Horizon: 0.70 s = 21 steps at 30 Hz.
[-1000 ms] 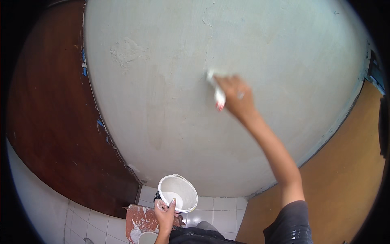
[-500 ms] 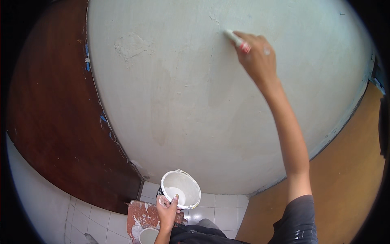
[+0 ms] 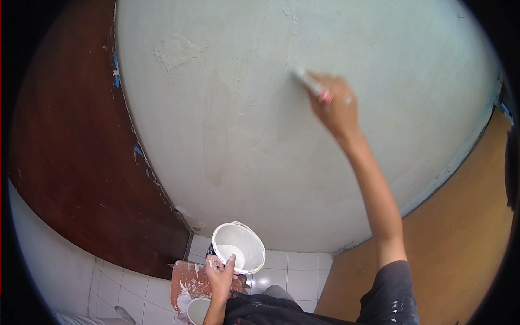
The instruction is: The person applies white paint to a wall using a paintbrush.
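My right hand (image 3: 337, 107), arm stretched out, grips a paintbrush (image 3: 314, 88) with a whitish tip and a red patch on it. The tip is at the pale wall (image 3: 244, 146), slightly blurred by motion. Low in front of me, my left hand (image 3: 219, 275) is closed on the rim of a white bucket (image 3: 234, 234), its thumb over the inside edge. White paint (image 3: 234, 254) lies in the bottom of the tilted bucket. A rough raised patch (image 3: 177, 53) shows on the wall to the left of the brush.
A dark brown wooden panel (image 3: 76, 135) bounds the wall at left, a tan panel (image 3: 428, 244) at right. Below, a paint-splattered reddish stool (image 3: 187, 279) carries a second white container (image 3: 196, 309). White tiles (image 3: 300, 277) cover the floor; a grey-covered foot (image 3: 124, 314) shows lower left.
My right hand has moved the brush down the wall and slightly left. The left hand still holds the bucket. The grey-covered foot and leg at lower left show more.
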{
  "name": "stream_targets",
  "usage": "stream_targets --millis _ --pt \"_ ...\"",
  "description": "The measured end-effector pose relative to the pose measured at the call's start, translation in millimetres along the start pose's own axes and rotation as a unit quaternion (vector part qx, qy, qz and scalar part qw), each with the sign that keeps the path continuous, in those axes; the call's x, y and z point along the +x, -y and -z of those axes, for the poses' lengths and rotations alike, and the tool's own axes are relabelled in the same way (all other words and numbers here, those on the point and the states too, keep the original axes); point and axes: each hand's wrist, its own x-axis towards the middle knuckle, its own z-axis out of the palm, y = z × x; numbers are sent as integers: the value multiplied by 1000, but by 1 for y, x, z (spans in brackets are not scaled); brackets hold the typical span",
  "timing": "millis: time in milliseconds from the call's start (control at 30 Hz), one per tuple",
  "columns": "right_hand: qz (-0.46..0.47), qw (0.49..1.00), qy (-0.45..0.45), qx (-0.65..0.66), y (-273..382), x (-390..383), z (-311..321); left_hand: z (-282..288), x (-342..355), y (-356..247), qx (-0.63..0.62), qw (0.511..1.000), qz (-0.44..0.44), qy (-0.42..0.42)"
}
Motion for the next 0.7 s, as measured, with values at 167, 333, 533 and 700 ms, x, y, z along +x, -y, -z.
stream_targets --millis 167,333,533,700 --pt "12 998 -40 -55 22 6 9 8 4 5 5 1000 9 -12" --pt "1 991 128 29 58 -147 -55 3 2 3 10 1000 26 -13" --pt "-35 993 96 63 15 -116 -44 9 6 7 -11 1000 14 14" --pt "-44 999 -23 -4 7 -18 7 11 9 0 -18 999 21 21"
